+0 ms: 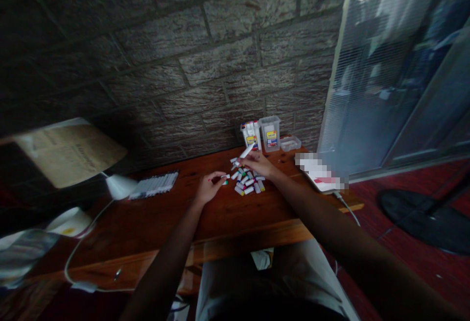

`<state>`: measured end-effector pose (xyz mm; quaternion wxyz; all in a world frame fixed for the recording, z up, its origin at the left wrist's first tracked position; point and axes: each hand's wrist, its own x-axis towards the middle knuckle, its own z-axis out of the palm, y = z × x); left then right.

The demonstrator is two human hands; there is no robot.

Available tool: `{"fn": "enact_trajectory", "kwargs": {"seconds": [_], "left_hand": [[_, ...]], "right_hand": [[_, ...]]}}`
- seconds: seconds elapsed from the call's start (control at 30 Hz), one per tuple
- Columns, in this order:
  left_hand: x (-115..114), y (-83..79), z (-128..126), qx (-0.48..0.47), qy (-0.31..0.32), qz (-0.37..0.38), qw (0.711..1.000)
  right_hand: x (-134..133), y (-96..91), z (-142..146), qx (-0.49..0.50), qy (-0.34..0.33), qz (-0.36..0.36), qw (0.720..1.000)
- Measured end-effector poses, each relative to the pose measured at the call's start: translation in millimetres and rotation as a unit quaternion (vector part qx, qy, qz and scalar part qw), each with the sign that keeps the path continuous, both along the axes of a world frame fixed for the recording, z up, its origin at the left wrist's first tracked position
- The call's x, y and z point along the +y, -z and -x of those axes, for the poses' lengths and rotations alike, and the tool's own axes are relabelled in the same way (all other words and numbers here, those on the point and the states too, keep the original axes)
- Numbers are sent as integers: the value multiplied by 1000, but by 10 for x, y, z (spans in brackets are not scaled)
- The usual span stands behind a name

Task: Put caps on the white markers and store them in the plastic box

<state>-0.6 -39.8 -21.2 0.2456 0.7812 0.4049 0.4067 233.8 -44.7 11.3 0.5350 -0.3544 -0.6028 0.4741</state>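
Note:
My right hand (260,163) is closed on a white marker (247,150), which tilts up to the right above the table. Lower and to the left, my left hand (209,187) pinches a small white marker cap (227,177) between thumb and fingertips. Between and below the hands lies a loose pile of short white marker caps (249,182) with coloured ends, green, yellow and purple among them. Several white markers (156,185) lie side by side in a row farther left. Behind my right hand stands a clear tub of markers (251,137) with a yellow label.
Beside the tub stand a second clear container (270,137) and a clear lid (290,143). A blurred-out flat item (320,175) with a cable lies at the right end of the wooden table (147,223). A lamp (73,152) occupies the left, before a brick wall.

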Motion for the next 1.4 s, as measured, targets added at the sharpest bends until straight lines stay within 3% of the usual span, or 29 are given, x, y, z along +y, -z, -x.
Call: {"fn": "enact_trajectory", "kwargs": {"seconds": [0.13, 0.33, 0.43, 0.73, 0.93, 1.07, 1.17, 1.27, 1.4], "left_hand": [[-13, -17, 0, 9, 16, -27, 999], [-24, -68, 69, 46, 106, -65, 991], [-39, -88, 95, 65, 112, -72, 989], [-90, -90, 42, -8, 114, 50, 992], [-82, -83, 35, -28, 96, 66, 993], [-51, -126, 31, -128, 41, 42, 990], [-26, -177, 43, -247, 6, 44, 968], [-26, -215, 57, -324, 7, 119, 938], [-64, -241, 53, -356, 43, 216, 908]], "right_hand": [[3, 4, -4, -4, -6, -8, 1000], [19, 13, -5, -2, -11, -5, 1000], [27, 20, -7, -10, -5, -10, 1000], [-17, -14, 0, 5, -13, 1, 1000], [-10, -16, -1, 12, -12, 11, 1000], [1, -11, 0, 7, 1, 15, 1000], [-17, -29, -1, 9, 6, 20, 1000], [-58, -59, -4, 12, -6, 21, 1000], [-92, -75, -5, 3, -17, 26, 1000]]}}
